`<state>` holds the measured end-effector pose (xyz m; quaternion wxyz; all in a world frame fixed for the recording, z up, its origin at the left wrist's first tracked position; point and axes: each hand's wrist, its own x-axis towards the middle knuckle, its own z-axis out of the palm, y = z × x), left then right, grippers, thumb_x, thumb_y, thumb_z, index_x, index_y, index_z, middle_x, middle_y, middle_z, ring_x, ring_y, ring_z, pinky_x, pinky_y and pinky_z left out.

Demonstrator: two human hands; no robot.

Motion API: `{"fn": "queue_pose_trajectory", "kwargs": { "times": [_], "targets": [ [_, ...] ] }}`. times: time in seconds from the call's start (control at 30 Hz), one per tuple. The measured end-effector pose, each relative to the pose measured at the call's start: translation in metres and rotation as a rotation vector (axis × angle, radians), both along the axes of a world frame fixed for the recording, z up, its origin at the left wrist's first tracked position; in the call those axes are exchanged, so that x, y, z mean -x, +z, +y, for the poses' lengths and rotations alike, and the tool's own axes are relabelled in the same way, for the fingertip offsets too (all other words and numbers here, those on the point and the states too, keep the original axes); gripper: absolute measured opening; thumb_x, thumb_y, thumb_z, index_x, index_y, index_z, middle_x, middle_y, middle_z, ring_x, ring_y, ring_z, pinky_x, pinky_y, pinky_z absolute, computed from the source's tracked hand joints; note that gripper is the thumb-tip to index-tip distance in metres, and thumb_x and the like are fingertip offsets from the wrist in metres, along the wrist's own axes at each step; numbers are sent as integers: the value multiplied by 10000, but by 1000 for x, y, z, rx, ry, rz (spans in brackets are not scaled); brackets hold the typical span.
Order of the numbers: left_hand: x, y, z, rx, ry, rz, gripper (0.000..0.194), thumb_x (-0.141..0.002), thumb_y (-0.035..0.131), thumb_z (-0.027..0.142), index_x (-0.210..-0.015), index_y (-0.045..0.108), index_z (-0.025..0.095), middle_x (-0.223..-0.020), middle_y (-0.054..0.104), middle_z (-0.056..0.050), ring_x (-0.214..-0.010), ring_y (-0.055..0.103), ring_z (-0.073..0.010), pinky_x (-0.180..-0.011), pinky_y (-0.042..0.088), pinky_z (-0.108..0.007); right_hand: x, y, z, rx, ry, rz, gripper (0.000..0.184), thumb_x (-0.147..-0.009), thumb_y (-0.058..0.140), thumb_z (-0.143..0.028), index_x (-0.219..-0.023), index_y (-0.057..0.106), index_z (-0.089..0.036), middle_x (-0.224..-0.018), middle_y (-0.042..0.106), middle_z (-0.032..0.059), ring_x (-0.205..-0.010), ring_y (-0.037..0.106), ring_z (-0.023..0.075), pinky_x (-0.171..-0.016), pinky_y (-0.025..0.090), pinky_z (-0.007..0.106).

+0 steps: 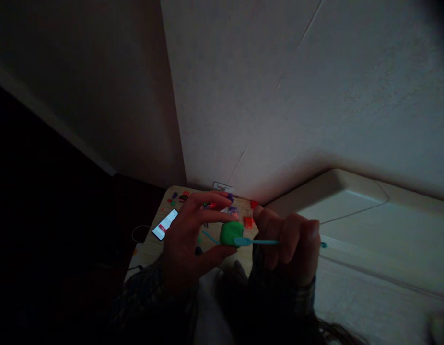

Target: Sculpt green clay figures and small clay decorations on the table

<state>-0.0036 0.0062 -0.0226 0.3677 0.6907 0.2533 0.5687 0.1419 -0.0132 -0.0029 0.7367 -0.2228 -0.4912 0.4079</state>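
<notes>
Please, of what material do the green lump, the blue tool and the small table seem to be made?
Green lump: probably modelling clay or dough, matt; its rounded surface shows soft dents.
Blue tool: likely plastic, smooth, one even colour along its thin shaft.
Small table: wood or wood-look laminate, pale; faint grain-like streaks show, but dim light leaves this open.

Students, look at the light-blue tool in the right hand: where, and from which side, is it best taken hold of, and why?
Probably on the slim, straight shaft of the light-blue tool, coming from the right: its wider tip points left and overlaps, in this view, the green lump that the left hand pinches, so that end seems better uncovered.
</notes>
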Motion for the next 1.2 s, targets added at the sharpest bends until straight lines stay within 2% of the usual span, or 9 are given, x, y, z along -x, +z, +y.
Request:
{"fn": "queue_pose_trajectory", "kwargs": {
  "times": [0.2,0.53,0.63,0.73,0.83,0.9,1.03,1.2],
  "targets": [
    [-1,5,-1,26,-13,-18,262,-753,751,269,-1008,695,256,-1119,615,-68,-1119,564,-258,-1001,476,-444,0,0,0,-21,-1,-21,516,-972,381,-376,-485,456,-223,-299,387,-61,-353,350,105,-520,336,310],
    [-2,9,-5,92,-33,-53,203,-781,718,350,-963,718,259,-1102,626,-76,-1126,563,-273,-1004,471,-466,0,0,0,29,-49,-21,487,-959,417,-406,-513,489,-223,-341,454,-64,-354,363,100,-474,334,281],
    [-4,9,-3,159,-89,-109,194,-809,680,387,-945,726,257,-1101,627,-76,-1110,582,-266,-967,502,-434,-1,-3,-1,10,-79,-41,396,-935,456,-465,-623,568,-248,-419,532,-56,-418,429,122,-499,358,292],
    [-6,5,-2,228,-154,-193,243,-835,631,442,-941,728,247,-1095,632,-82,-1076,607,-260,-919,531,-412,-4,-6,-2,-86,-188,-181,173,-847,623,-450,-860,635,-278,-651,689,-22,-623,571,171,-613,433,339],
    [-7,-1,-1,294,-208,-235,233,-870,583,428,-954,718,257,-1102,640,-71,-1057,627,-253,-882,548,-403,-4,-8,-4,-181,-271,-357,285,-757,747,-330,-1009,617,-298,-866,739,-2,-800,629,211,-743,472,392],
    [-8,-5,-2,330,-231,-237,224,-882,565,421,-963,713,274,-1109,649,-60,-1045,639,-252,-867,555,-402,-3,-8,-5,-192,-284,-422,383,-726,773,-263,-1061,595,-316,-947,736,-3,-869,637,223,-797,476,410],
    [-10,-8,-5,378,-282,-257,191,-883,576,385,-986,716,307,-1106,668,-41,-1040,646,-244,-851,565,-379,-2,-6,-7,-135,-263,-474,412,-740,750,-186,-1084,577,-334,-993,728,-7,-932,641,222,-828,484,414],
    [-12,-3,-5,518,-505,-344,177,-810,682,319,-981,726,302,-1154,661,-37,-1061,647,-252,-849,561,-363,-7,-4,-6,-154,-152,-432,256,-812,680,-238,-1047,594,-290,-937,732,17,-901,652,220,-836,485,420]
  ]
}}
